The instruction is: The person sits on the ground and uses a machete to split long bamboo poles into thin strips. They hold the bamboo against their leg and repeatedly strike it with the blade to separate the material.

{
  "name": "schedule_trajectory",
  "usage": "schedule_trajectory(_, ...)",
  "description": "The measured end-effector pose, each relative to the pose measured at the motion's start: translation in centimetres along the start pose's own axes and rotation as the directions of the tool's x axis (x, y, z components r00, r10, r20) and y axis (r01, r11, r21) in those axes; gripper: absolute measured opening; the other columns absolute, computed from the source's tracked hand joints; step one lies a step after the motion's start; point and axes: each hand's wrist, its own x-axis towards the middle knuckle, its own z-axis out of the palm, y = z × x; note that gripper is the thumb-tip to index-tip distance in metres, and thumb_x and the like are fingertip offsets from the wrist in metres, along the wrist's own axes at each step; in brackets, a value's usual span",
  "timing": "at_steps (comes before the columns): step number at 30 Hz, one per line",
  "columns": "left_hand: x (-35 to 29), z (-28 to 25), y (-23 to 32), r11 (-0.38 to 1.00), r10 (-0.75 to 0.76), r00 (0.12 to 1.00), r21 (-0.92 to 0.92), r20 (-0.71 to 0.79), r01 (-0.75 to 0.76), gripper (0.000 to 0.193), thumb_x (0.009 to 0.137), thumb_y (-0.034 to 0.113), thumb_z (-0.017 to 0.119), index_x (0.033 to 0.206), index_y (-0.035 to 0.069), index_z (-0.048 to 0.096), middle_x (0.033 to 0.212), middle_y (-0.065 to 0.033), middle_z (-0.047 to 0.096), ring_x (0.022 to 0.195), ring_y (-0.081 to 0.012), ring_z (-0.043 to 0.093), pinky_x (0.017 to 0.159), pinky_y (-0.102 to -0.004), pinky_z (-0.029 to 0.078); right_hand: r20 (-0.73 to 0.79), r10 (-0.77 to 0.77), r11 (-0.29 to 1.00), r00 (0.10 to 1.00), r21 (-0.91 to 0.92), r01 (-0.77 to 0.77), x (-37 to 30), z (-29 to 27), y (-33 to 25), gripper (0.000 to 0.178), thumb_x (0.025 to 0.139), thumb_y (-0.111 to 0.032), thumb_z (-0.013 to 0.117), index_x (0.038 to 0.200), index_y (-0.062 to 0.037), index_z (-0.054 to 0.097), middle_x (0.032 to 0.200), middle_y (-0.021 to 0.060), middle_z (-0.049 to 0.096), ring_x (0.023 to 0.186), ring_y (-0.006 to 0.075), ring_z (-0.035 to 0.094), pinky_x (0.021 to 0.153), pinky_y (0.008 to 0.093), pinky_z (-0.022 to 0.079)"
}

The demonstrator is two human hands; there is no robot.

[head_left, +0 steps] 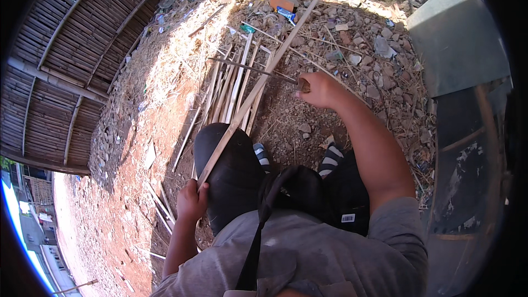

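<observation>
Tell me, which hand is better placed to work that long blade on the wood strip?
Probably the right hand: it holds the long blade, which crosses the wood strip in this view. The left hand is occupied, gripping the strip's near end.

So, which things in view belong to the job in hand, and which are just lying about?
Belongs to the job:
long wooden strip, held in the left hand
long-bladed tool, gripped in the right hand
probably the pile of strips beyond the knee

Just lying about, it seems:
blue wrapper
flat orange-brown piece
green scrap
scattered stones
</observation>
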Motion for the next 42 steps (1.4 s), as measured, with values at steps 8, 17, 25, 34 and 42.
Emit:
schedule_trajectory(8,-0.3,0.1,-0.5,1.000,-0.009,1.000,0.020,0.001,0.009,0.042,0.098,0.040,0.059,0.083,0.002,0.051,0.070,-0.0255,0.061,0.070,-0.0498,0.061,0.062,-0.0569,0.045,0.128,-0.178,0.980,0.976,-0.062,0.187,-0.1,2.3,-3.1,0.028,0.086,-0.031,0.072,0.101,-0.0078,0.066,0.091,0.0190,0.070,0.091,0.0385,0.068,0.081,0.0472,0.054)
schedule_trajectory(17,-0.2,-1.0,0.5,0.997,-0.026,1.000,0.070,0.009,0.025,0.042,0.097,0.041,0.061,0.084,0.002,0.053,0.070,-0.0250,0.062,0.070,-0.0483,0.064,0.062,-0.0566,0.047,0.172,-0.079,0.989,0.982,-0.107,0.099,0.2,0.7,-2.9,0.029,0.085,-0.030,0.073,0.104,-0.0087,0.068,0.100,0.0180,0.071,0.098,0.0358,0.068,0.086,0.0470,0.055)
schedule_trajectory(25,-0.1,-0.4,0.1,0.998,0.009,1.000,0.061,-0.017,-0.008,0.040,0.096,0.039,0.062,0.085,0.002,0.053,0.070,-0.0244,0.062,0.067,-0.0480,0.063,0.060,-0.0564,0.047,-0.006,0.024,1.000,1.000,-0.005,-0.024,0.0,-0.3,-0.2,0.047,0.085,-0.032,0.074,0.120,-0.0018,0.066,0.109,0.0216,0.070,0.103,0.0373,0.068,0.092,0.0447,0.054)
schedule_trajectory(34,-0.1,-0.6,-0.2,0.999,0.007,1.000,0.045,-0.015,-0.006,0.041,0.096,0.039,0.062,0.083,0.002,0.052,0.069,-0.0247,0.062,0.067,-0.0481,0.062,0.060,-0.0557,0.046,0.148,-0.296,0.948,0.944,-0.071,0.309,-0.5,3.5,-4.6,0.027,0.084,-0.031,0.074,0.096,-0.0080,0.065,0.088,0.0180,0.070,0.089,0.0392,0.068,0.079,0.0499,0.054)
schedule_trajectory(42,0.1,-0.3,0.1,0.999,0.001,1.000,0.041,-0.019,-0.001,0.041,0.096,0.039,0.063,0.081,0.002,0.052,0.068,-0.0245,0.061,0.066,-0.0482,0.062,0.060,-0.0559,0.047,-0.028,0.062,0.997,0.998,0.041,-0.061,0.2,1.1,-0.2,0.038,0.086,-0.032,0.072,0.114,-0.0066,0.068,0.103,0.0192,0.071,0.099,0.0364,0.068,0.089,0.0452,0.054)
